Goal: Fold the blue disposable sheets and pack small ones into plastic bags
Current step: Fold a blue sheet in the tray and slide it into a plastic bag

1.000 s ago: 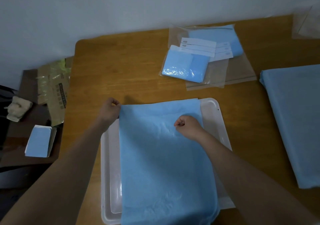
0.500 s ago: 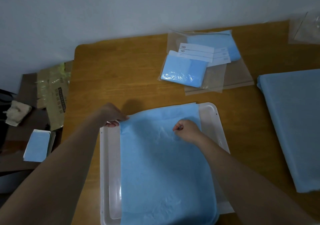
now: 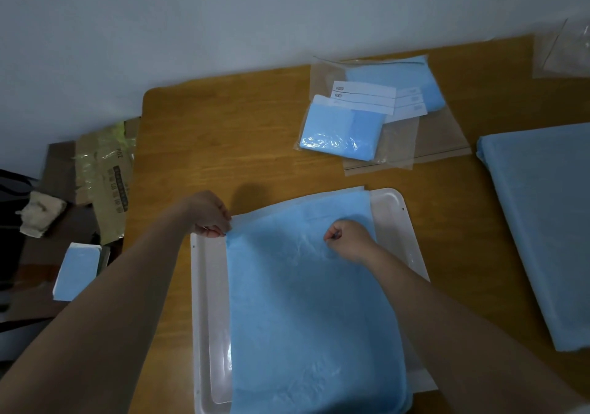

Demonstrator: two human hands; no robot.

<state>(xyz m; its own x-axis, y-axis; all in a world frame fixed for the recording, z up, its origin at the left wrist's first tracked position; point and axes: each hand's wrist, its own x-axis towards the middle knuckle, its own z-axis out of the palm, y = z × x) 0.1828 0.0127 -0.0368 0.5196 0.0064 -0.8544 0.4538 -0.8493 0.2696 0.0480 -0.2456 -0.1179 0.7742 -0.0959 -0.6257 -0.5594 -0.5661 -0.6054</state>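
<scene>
Blue sheet (image 3: pixel 313 311) lies spread over a white plastic tray (image 3: pixel 207 302) at the near edge of the wooden table (image 3: pixel 223 142), and it covers most of the tray; only the left strip and the far right corner of the tray stay bare. The sheet's near end runs out of the picture. The left hand (image 3: pixel 209 214) is at the far left corner of the sheet, fingers curled together and pinching this corner just above the tray's rim. The right hand (image 3: pixel 349 238) rests on the sheet further right, closed into a loose fist; it seems to pinch a bit of the material, but I cannot tell this for sure.

Left of the tray there is a narrow band of bare table up to the table edge. Beyond the tray a wide free area of wood is open up to the wall.

To the right, well apart from the tray, a large blue sheet stack (image 3: pixel 549 228) lies flat. Farther away, near the wall, lie clear plastic bags (image 3: pixel 399 139); a folded small sheet (image 3: pixel 338 132) is inside the nearest one, with white labels (image 3: pixel 364 97) on top.
</scene>
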